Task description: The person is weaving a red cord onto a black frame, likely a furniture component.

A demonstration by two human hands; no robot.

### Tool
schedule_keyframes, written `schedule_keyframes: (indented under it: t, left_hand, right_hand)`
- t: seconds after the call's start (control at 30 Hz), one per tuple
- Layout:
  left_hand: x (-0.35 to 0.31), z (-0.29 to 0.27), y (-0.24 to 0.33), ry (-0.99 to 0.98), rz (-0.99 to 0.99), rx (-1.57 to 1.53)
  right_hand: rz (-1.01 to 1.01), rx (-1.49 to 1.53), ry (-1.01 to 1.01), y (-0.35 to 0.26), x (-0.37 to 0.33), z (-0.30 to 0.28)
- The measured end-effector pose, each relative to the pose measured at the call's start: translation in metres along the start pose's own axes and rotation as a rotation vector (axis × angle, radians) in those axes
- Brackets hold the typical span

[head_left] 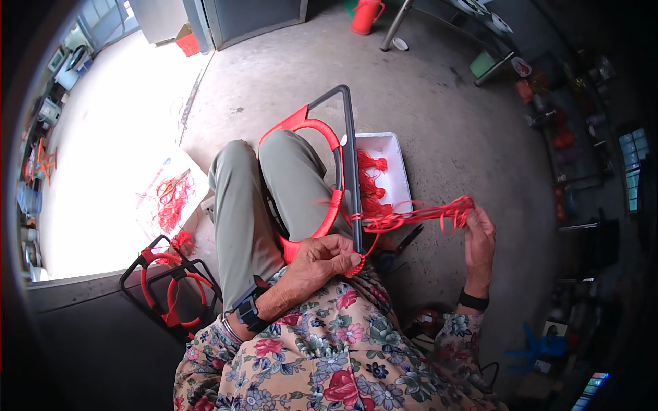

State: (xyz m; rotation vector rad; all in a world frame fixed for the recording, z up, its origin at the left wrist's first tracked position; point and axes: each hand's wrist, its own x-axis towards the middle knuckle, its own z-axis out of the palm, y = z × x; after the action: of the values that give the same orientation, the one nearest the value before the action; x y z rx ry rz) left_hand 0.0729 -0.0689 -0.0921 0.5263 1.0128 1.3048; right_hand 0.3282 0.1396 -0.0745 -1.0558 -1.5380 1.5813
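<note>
Across my lap leans a black frame [349, 130] with a red-wrapped ring [321, 127] inside it. My left hand [312, 270] is closed at the frame's near corner, thumb and fingers pinching a short stretch of it wound with red cord. Out to the right, my right hand [479, 236] is closed on a looped bundle of red cord [425, 214]. That bundle stretches leftward to the frame's right bar, and a single strand runs down from there to the wound corner.
A white box [397, 164] holding red cord bundles stands beyond my right knee. Left of my legs are scissors [168, 190] on a pile of red cord [171, 212] and more black frames with red rings [171, 288]. A red jug [367, 17] and a metal-legged table [396, 27] stand farther off.
</note>
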Motion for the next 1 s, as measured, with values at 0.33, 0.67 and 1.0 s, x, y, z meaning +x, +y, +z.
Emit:
schedule_keyframes:
  t: [0.33, 0.67, 1.0]
  left_hand:
    - [-0.007, 0.001, 0.010, -0.077, -0.052, -0.136]
    - [-0.006, 0.000, 0.012, -0.047, 0.006, -0.153]
    - [-0.010, -0.004, 0.003, -0.047, -0.123, -0.053]
  right_hand:
    - [-0.008, 1.243, -0.300, -0.027, 0.004, 0.029]
    - [0.371, 0.035, -0.388, -0.039, -0.025, 0.029]
    - [0.260, -0.161, -0.690, 0.003, -0.025, 0.121]
